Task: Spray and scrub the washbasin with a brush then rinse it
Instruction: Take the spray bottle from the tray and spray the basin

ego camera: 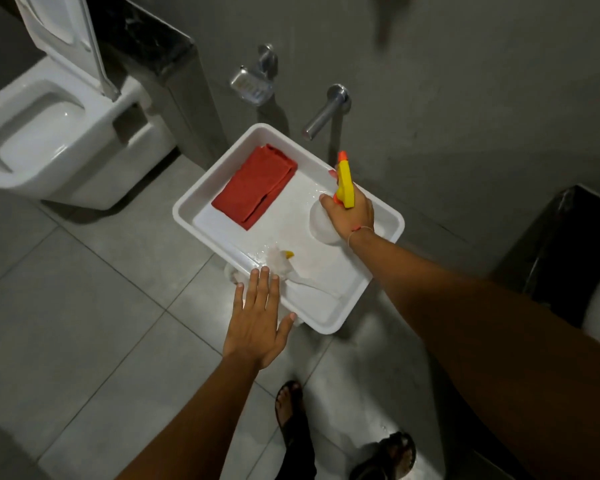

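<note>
Right hand (349, 216) wrapped around the neck of the spray bottle (329, 216): translucent white rounded body, yellow plastic trigger head, orange nozzle tip. Bottle stands inside the washbasin (201, 197), at its right side. Left hand (257, 320) flat, fingers spread, gripping nothing, fingertips touching the basin's near rim. Basin is a shallow white rounded rectangle, glossy and wet. Brush (291, 273), pale bristles and white handle, lies near the front edge. Folded red cloth (255, 187), matte weave, lies at back left.
</note>
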